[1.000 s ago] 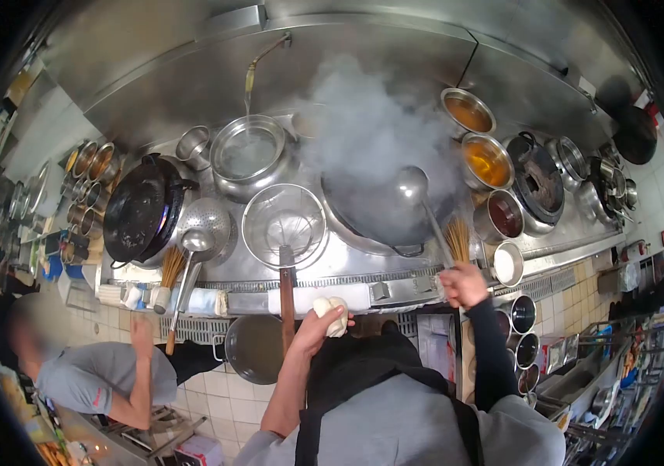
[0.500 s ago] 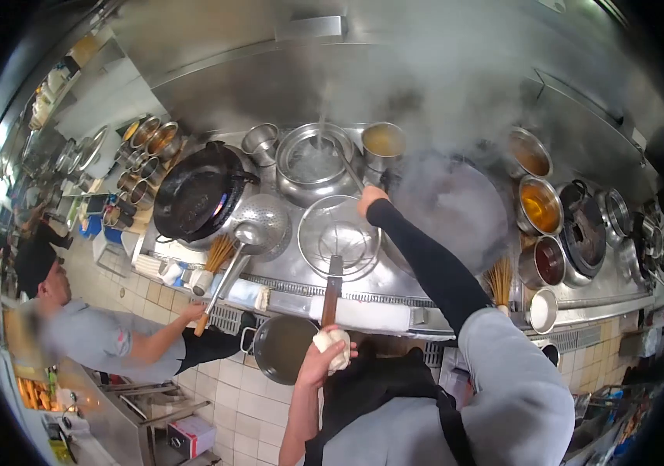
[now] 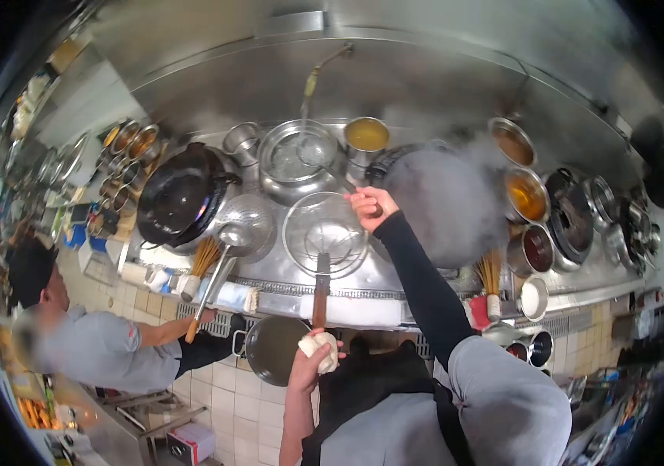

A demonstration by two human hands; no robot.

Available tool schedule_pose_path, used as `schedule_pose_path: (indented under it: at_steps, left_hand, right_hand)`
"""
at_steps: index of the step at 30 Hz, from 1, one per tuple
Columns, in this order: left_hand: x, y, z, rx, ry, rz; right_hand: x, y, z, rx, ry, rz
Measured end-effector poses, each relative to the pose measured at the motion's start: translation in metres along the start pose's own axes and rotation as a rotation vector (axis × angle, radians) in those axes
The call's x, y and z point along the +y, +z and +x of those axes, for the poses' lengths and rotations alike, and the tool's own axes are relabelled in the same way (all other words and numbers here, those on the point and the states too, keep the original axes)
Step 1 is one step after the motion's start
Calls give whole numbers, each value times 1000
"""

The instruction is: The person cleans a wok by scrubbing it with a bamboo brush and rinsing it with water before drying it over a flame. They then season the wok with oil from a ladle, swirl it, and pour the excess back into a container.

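My left hand (image 3: pixel 303 365) is closed on a folded white cloth (image 3: pixel 320 352), right of a dark pot (image 3: pixel 276 351) with a loop handle. The wooden handle of a round wire strainer (image 3: pixel 301 225) reaches down to that cloth. My right hand (image 3: pixel 372 208) is at the handle of a ladle (image 3: pixel 336 174), fingers curled at its near end. The ladle's bowl dips into a steel pot (image 3: pixel 281 185) of water, fed by a running tap (image 3: pixel 312 80). Just right of that hand, a large wok (image 3: pixel 433 210) gives off thick steam.
A co-worker (image 3: pixel 114 342) stands at left near a long-handled ladle (image 3: pixel 215 279) resting by a perforated strainer (image 3: pixel 258 233). Black woks (image 3: pixel 176 198) sit beyond. Pots with amber liquid (image 3: pixel 526 194) and dark red sauce (image 3: pixel 533 247) line the right, beside a bamboo brush (image 3: pixel 488 276).
The view has shifted, so the stove sits further left. Steam over the wok has thinned, showing the tap. My right hand's fingers look looser at the ladle handle; my left still holds the cloth.
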State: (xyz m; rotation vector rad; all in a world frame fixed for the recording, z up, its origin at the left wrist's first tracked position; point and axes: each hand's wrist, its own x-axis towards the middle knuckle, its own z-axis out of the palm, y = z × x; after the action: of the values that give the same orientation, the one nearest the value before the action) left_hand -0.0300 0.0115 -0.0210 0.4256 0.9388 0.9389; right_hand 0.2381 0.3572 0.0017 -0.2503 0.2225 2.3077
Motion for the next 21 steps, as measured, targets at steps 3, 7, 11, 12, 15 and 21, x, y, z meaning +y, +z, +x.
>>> schedule_pose_path:
  at_steps: [3,7,11,12,15,21]
  left_hand:
    - [8,5,17,-10,-3,-11]
    - [30,6,30,131,-46,7]
    - [33,-42,45,146,80,129]
    - [29,-56,49,204,93,202]
    - [14,-87,62,293,62,310]
    - [-14,-86,74,52,-232,45]
  right_hand:
    - [16,17,-86,-54,-54,-23]
    - [24,42,-191,25,-135,-48]
    - [23,52,-275,235,-220,-279]
    - [22,52,-290,311,-239,-328]
    - [22,39,-322,542,-303,-483]
    - [72,-24,-328,1069,-579,-1532]
